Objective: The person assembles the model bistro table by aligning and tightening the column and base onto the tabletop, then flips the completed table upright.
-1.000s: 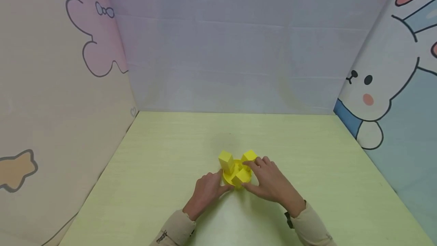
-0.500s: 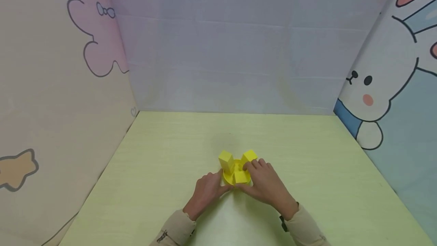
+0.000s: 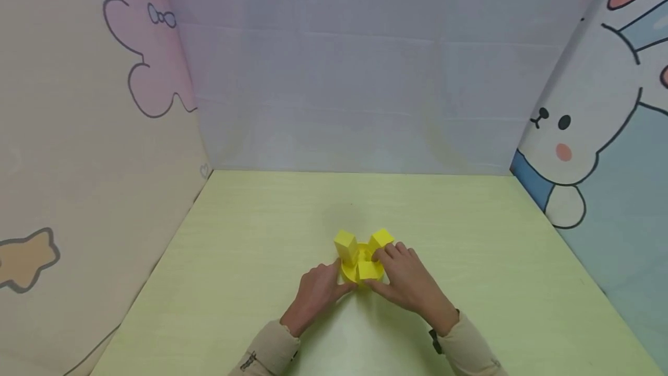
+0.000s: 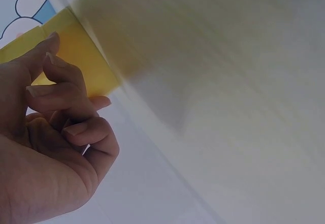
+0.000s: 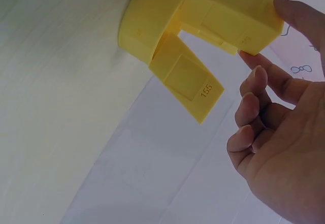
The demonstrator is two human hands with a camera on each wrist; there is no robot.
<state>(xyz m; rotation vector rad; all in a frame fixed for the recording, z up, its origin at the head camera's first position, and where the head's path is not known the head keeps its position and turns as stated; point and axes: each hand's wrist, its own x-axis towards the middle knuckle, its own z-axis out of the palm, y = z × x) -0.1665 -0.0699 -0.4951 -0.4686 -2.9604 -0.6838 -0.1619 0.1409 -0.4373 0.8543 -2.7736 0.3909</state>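
Note:
A round yellow base sits mid-table with three yellow angular blocks standing up from it. My left hand holds the base at its left side, thumb near the front; in the left wrist view the other fingers curl beside the yellow wall. With thumb and forefinger, my right hand pinches the nearest block by its upper end. The left block and the far right block stand untouched. A block marked 155 slants outward from the base in the right wrist view.
The pale yellow-green table reaches back to a plain lilac cloth wall. Side walls printed with cartoon animals close off the left and right.
My right hand has shifted slightly left, and the nearest block has turned from a skewed angle to face squarely front. The left hand and the other blocks have stayed in place.

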